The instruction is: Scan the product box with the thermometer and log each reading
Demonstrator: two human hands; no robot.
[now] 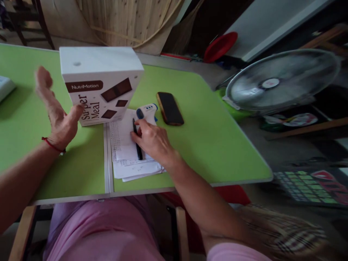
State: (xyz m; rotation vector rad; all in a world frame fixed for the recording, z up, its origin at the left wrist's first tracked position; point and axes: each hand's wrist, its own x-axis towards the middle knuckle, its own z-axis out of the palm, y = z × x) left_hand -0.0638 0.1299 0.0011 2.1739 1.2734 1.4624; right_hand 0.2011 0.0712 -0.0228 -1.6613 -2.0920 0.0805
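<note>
My left hand is open with its fingers spread beside a white box marked NutriMotion Super Meal. Its thumb lies against or just in front of the box's printed face. The box stands upright on the green table. My right hand has its thumb and fingers curled round a black pen, which lies over a stack of papers with handwriting. Just beyond those fingers is a white and blue handheld device, partly hidden by the hand. A dark phone in an orange-edged case lies to the right.
A metal-edged seam crosses the green folding table. At the left edge sits a white object, cut off by the frame. A fan stands beyond the table's right edge, near a red basin. A chair is at the far left.
</note>
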